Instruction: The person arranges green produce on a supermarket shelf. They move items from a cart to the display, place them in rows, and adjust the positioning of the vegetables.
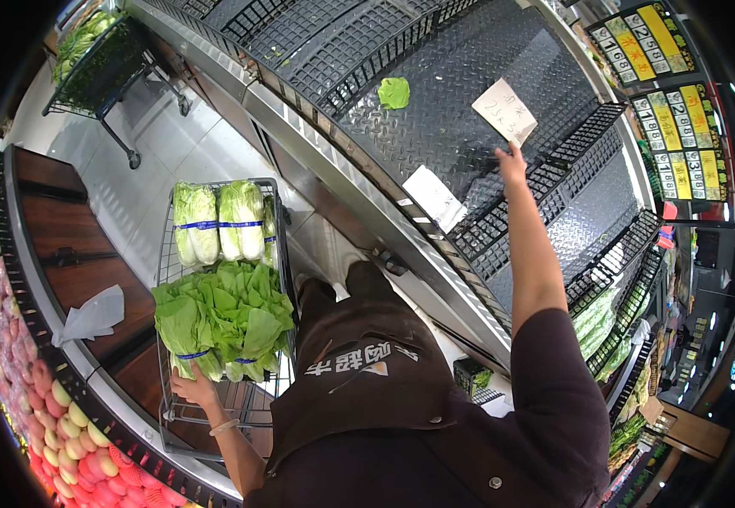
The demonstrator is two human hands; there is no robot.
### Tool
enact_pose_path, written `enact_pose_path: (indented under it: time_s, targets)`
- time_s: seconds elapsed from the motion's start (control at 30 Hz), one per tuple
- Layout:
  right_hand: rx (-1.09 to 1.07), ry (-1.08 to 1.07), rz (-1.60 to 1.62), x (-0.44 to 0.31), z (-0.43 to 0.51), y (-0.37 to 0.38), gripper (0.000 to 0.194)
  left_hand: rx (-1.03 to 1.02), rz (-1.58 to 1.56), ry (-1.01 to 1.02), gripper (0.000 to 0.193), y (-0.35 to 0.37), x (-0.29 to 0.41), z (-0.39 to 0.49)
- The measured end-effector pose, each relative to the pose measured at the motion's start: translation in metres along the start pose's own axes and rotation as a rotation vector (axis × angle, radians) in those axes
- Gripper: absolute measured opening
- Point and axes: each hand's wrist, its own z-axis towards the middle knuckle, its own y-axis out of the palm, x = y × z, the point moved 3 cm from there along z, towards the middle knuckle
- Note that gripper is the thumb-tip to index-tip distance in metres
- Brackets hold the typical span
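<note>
My right hand (512,166) reaches over a black display shelf (431,136) and pinches the lower corner of a handwritten cardboard card (504,113). Below me, my left hand (194,385) grips the stem end of a leafy green lettuce bundle (193,317) bound with a blue band. More lettuce (256,311) lies right beside it in a wire shopping cart (167,273). Wrapped napa cabbages (240,219) with blue bands sit at the cart's far end. On the shelf also lie a loose green leaf (394,93) and a white sheet with writing (434,198).
Black plastic grid dividers (548,171) cross the shelf, with a metal edge (354,184) along its front. A second cart (104,76) loaded with greens stands at upper left. Apples (72,438) fill the stand at left. Price boards (681,143) hang at right.
</note>
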Motion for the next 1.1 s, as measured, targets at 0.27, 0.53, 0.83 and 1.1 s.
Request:
enact_pose_path:
  time_s: [0.27, 0.53, 0.83, 1.1]
  targets:
    - [0.267, 0.471, -0.079, -0.051, 0.025, 0.009, 0.078, -0.052, 0.076, -0.186, 0.060, -0.038, -0.022, -0.058]
    - [0.235, 0.423, -0.302, -0.077, 0.030, 0.009, 0.099, -0.043, 0.022, -0.083, 0.056, -0.031, 0.039, -0.069]
    - [0.157, -0.413, -0.661, -0.107, 0.029, 0.020, 0.077, 0.006, 0.095, 0.050, 0.057, -0.048, 0.085, -0.054]
    - [0.281, -0.991, -0.043, -0.135, -0.057, -0.085, 0.015, -0.059, 0.081, -0.071, 0.058, -0.024, 0.089, -0.058]
